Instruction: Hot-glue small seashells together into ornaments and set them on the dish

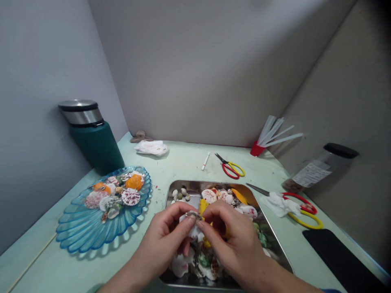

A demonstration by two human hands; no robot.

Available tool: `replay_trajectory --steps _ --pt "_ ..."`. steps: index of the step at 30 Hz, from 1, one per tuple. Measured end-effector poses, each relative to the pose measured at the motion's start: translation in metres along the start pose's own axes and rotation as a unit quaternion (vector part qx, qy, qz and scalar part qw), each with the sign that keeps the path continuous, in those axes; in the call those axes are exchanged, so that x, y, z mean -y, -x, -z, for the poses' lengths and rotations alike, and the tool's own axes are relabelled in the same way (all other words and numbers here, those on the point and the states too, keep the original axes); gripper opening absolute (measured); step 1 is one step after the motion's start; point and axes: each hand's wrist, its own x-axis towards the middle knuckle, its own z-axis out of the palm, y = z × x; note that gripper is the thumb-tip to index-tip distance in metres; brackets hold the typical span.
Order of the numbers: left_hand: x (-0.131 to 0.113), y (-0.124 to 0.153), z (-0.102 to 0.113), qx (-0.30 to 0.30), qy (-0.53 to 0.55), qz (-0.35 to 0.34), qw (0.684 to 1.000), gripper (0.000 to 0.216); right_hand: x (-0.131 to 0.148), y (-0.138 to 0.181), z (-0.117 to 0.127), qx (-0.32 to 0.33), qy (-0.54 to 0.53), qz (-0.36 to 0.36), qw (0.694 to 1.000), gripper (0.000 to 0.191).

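My left hand (pixel 171 232) and my right hand (pixel 230 236) meet over a metal tray (pixel 276 244). Fingertips of both hands pinch a small silvery metal piece (pixel 193 214), which looks like a ring or clasp; its exact kind is too small to make out. Something whitish shows just under it, partly hidden by the fingers. Inside the tray lie several seashells, among them a patterned scallop shell (pixel 209 195), an orange shell (pixel 239 196), green pieces (pixel 261 236) and small round snail shells (pixel 180 195). My hands cover the tray's middle.
To the left stands a blue scalloped plate (pixel 82 232) bearing shells, beside a green bottle (pixel 96 146). Behind the tray lie small scissors (pixel 233 169) and a white stick (pixel 205 161). Rightward are larger scissors (pixel 301 203), a red cup of glue-stick-like rods (pixel 257 149), a jar (pixel 314 175) and a black phone-like slab (pixel 339 256).
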Motion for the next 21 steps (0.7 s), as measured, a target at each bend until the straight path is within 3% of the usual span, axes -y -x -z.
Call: replay_trajectory --steps 21 --pt "0.0011 -0.0004 0.0008 0.013 -0.015 -0.004 1.0 0.024 -0.0017 -0.0002 0.0007 -0.007 0.015 0.039 0.999 0.002"
